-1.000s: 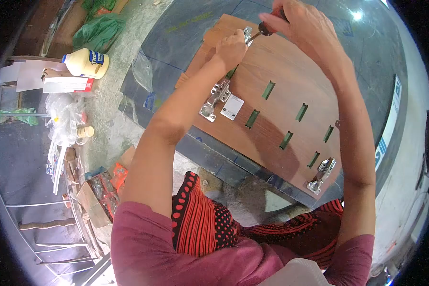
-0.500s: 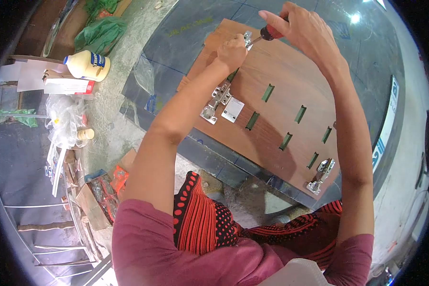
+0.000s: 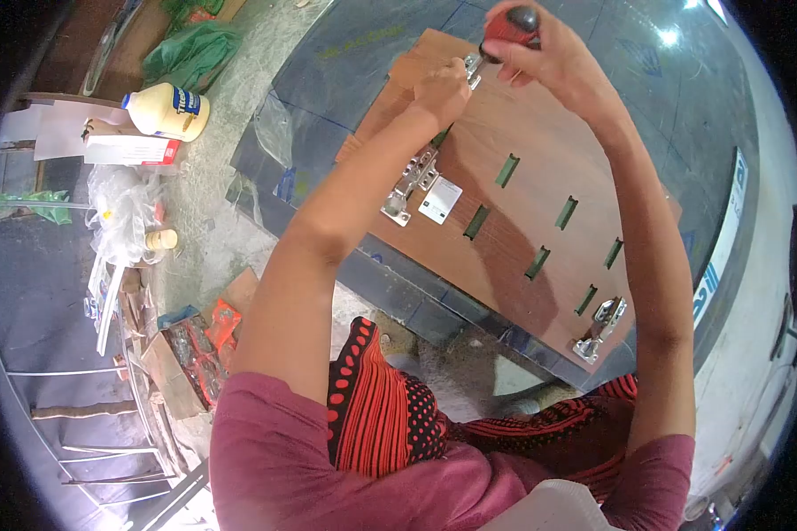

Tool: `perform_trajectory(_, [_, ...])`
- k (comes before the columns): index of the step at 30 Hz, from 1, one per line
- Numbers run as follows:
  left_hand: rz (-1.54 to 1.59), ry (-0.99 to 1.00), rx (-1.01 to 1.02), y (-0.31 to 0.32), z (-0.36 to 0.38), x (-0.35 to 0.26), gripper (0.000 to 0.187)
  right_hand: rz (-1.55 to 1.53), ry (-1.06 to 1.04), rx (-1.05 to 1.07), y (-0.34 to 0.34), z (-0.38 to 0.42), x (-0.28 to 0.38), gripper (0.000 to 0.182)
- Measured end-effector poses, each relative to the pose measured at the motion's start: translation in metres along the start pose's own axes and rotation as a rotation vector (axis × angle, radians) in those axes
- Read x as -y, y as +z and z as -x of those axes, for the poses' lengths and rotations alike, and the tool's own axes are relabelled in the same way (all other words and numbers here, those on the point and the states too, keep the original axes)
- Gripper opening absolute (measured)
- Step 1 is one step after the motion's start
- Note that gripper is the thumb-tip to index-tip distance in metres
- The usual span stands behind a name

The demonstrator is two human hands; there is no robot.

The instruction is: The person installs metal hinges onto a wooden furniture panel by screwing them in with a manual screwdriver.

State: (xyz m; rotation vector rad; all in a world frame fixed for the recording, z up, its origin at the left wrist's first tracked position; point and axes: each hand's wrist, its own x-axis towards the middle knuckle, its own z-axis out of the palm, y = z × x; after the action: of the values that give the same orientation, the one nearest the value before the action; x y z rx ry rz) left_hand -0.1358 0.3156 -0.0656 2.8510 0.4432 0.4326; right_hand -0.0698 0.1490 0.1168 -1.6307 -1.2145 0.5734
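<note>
A brown wood-grain panel with several green-lined slots lies on a dark tiled surface. My left hand is closed at the panel's far edge, its fingers on a metal cabinet hinge. My right hand grips a screwdriver by its red and black handle. The handle's end faces me, and the tip is at the hinge, mostly hidden. Another hinge lies beside a small white card on the panel. A third hinge sits at the near right corner.
On the floor at left stand a cream glue bottle, a white and red box and crumpled clear plastic. An open carton lies nearer me. A white strip runs along the right side of the tiled surface.
The screwdriver has swung more upright, with its handle end turned toward me. My right hand has rotated around the handle. My left hand stays at the hinge; the view has shifted slightly.
</note>
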Motion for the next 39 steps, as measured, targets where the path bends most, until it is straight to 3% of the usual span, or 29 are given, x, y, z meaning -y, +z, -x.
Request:
perform_trajectory(1, [-0.021, -0.061, 0.061, -0.004, -0.002, -0.004, 0.023, 0.034, -0.02, -0.149, -0.002, -0.002, 0.003, 0.029])
perform_trajectory(4, [-0.039, -0.164, 0.127, -0.013, -0.005, -0.011, 0.023, 0.067, 0.063, -0.258, -0.006, -0.001, 0.006, 0.024])
perform_trajectory(17, [-0.018, -0.263, 0.221, -0.021, -0.006, -0.017, 0.03, -0.056, 0.047, -0.189, -0.007, 0.0, -0.012, 0.028])
perform_trajectory(19, [-0.009, -0.285, 0.248, -0.026, -0.008, -0.02, 0.03, -0.142, -0.111, -0.236, -0.003, 0.005, -0.007, 0.029])
perform_trajectory(23, [0.0, -0.325, 0.258, -0.024, -0.01, -0.021, 0.03, -0.18, -0.014, -0.185, -0.017, 0.0, -0.016, 0.029])
perform_trajectory(25, [-0.02, -0.322, 0.262, -0.025, -0.01, -0.022, 0.03, 0.048, 0.105, -0.222, -0.018, 0.002, -0.011, 0.03])
perform_trajectory(28, [-0.044, -0.325, 0.256, -0.023, -0.01, -0.022, 0.03, 0.155, 0.126, -0.32, -0.011, 0.002, -0.008, 0.034])
perform_trajectory(31, [-0.035, -0.313, 0.24, -0.02, -0.009, -0.019, 0.03, 0.357, -0.02, -0.413, -0.005, 0.001, -0.014, 0.038])
perform_trajectory(39, [0.016, -0.22, 0.13, -0.015, -0.002, -0.014, 0.029, 0.348, -0.067, -0.385, -0.001, 0.006, -0.004, 0.038])
